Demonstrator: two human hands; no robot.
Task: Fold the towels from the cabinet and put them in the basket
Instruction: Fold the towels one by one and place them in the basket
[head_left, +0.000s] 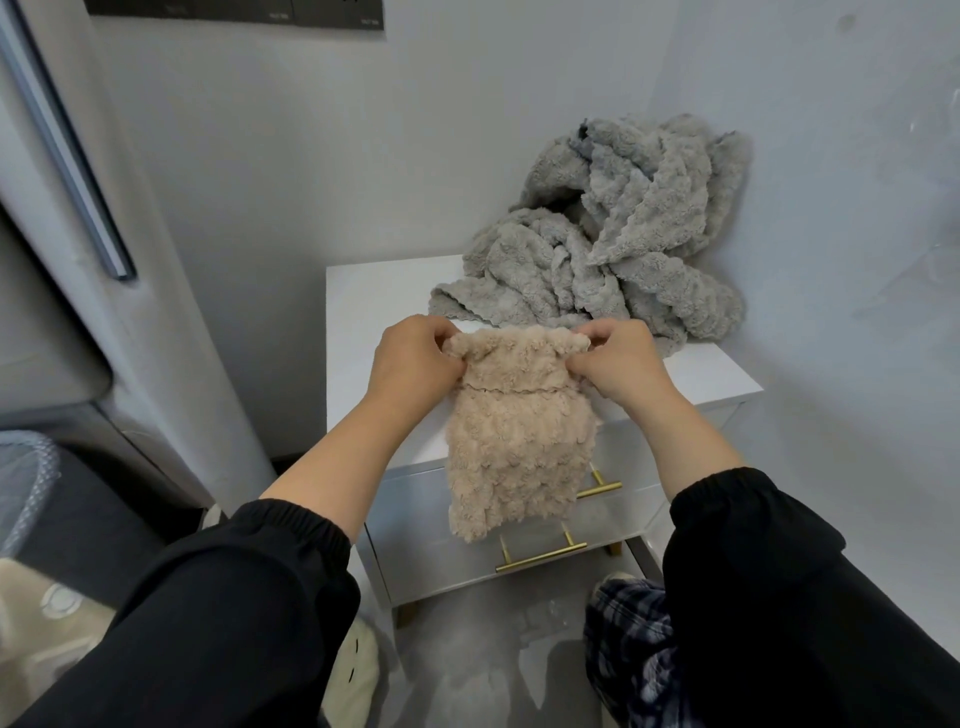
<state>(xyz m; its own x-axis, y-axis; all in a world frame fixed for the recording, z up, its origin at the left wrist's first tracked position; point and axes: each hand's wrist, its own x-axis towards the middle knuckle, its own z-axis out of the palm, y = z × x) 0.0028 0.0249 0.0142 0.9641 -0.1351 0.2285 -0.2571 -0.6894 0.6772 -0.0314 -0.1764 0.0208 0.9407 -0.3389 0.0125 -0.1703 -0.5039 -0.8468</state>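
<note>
L hand (415, 364) & R hand (618, 364) each pinch a top corner of beige towel (514, 452), which drapes past the cabinet (374, 312) front. Grey towels (613, 249) heaped at 1 o'clock. Prob. soft, light, floppy; best gripped at corners.

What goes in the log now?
step: folding | left hand: pinching beige towel | right hand: pinching same towel | grey towels: heaped on cabinet

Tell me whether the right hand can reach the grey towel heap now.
Probably yes: the grey towel heap lies just beyond the right hand on the cabinet top, nothing between. But its fingers pinch the beige towel, so it must let go first.
</note>
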